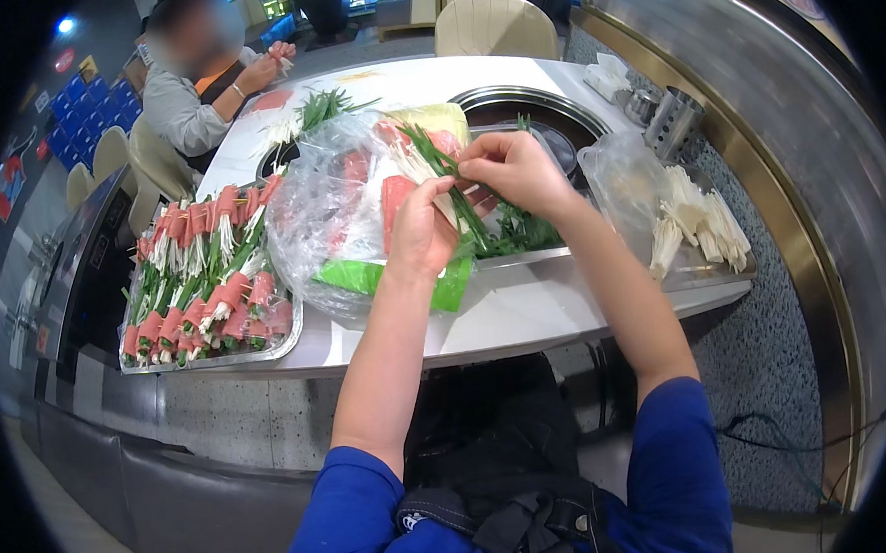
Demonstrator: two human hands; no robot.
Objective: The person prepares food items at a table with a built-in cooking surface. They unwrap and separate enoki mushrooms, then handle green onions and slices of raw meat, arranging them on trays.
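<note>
My left hand [427,228] holds a bundle of enoki mushrooms [408,160] and green chives [430,146] that slants up and away. The fingers of my right hand [511,169] pinch at the chives beside it. Below and behind them, slices of red meat [395,198] lie on a crumpled clear plastic bag [302,231] with a bright green part [353,276]. To the right of the bag a metal tray holds more chives [532,230]. At the left, a metal tray [290,344] carries several rows of meat rolls [212,307] wrapped around enoki and chives.
Enoki clusters [703,221] and a plastic bag [626,177] lie on a tray at the right, near a perforated steel holder [675,121]. A round pot opening [585,115] is set in the white table [519,302]. Another person [193,94] sits at the far left, handling food.
</note>
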